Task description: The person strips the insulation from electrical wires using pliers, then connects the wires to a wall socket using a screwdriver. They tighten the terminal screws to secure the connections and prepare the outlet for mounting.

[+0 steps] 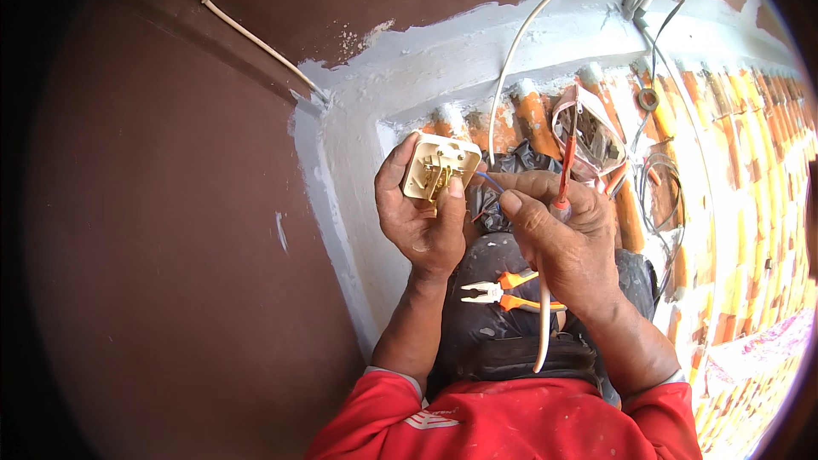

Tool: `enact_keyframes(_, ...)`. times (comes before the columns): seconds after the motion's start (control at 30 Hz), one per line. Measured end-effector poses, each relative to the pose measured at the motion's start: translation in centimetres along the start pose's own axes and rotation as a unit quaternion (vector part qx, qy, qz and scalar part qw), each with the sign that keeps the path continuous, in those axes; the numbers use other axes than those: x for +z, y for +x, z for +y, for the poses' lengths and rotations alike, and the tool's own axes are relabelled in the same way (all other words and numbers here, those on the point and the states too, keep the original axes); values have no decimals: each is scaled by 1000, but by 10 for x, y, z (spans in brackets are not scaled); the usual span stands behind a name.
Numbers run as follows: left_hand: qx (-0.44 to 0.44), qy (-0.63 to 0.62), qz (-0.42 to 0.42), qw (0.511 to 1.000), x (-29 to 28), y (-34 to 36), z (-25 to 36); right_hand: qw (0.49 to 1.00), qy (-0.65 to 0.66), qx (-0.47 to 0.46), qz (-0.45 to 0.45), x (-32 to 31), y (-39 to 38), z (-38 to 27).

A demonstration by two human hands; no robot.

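Observation:
My left hand point(422, 221) is closed around a cream square electrical fitting point(442, 166), its open back facing up with brass terminals inside. The thumb presses at its lower right edge. My right hand point(571, 230) pinches a thin blue wire point(488, 180) between thumb and forefinger, close to the fitting's right side. Also in this hand is a screwdriver point(566, 172) with a red shaft, its dark tip pointing up and away. A white cable point(544, 324) hangs below the same hand. Whether the blue wire enters a terminal is too small to tell.
Combination pliers point(503, 291) with orange handles lie on my lap. Beyond my hands sit a pink zip pouch point(588, 132) and a black plastic bag point(524, 158) on orange roof tiles point(750, 145). A brown wall point(187, 247) rises at left. Loose black wires point(665, 196) coil at right.

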State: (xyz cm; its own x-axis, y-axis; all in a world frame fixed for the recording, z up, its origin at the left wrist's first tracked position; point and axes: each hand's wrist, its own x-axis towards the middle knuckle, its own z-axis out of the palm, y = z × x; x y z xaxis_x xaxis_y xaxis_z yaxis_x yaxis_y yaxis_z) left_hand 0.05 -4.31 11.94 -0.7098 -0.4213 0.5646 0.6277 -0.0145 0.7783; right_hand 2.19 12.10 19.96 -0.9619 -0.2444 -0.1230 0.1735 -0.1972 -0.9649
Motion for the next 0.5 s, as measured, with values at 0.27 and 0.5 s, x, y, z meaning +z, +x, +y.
enact_keyframes(0.27,-39,-90,-30,995,-2,4,8,998,42,-31,20,11,-15,6)
enact_keyframes(0.5,-38,-73,-31,996,-2,3,10,993,101,-29,53,24,-18,14)
